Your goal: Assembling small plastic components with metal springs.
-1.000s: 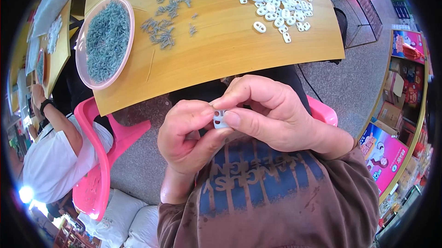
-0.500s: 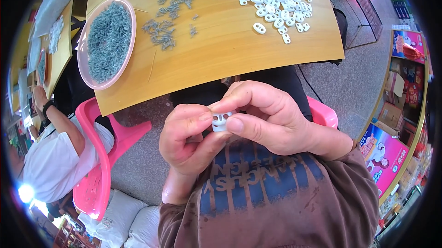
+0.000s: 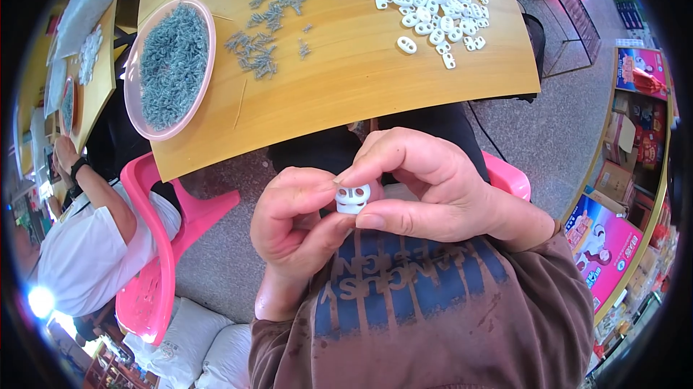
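Observation:
A small white plastic cord lock [image 3: 352,203] with two holes and a slot in its face is held up in front of my chest, just off the table's near edge. My left hand [image 3: 292,216] pinches it from the left between thumb and fingers. From the right, my right hand [image 3: 437,190] closes on it too, index fingertip at its top and thumb at its lower right edge. The fingertips hide parts of its sides. Many similar white cord lock pieces [image 3: 426,10] lie heaped at the far right of the table.
On the wooden table [image 3: 332,93], small grey spring-like pieces [image 3: 253,53] lie scattered, and a pink basin [image 3: 128,100] full of them stands at left. Thin sticks lie nearby. A pink chair [image 3: 166,266] and another person [image 3: 94,245] are at left, stocked shelves [image 3: 621,172] at right.
Between my fingers, the cord lock has turned slightly, showing more of its slotted front. My right thumb has slid down from its face to its lower edge.

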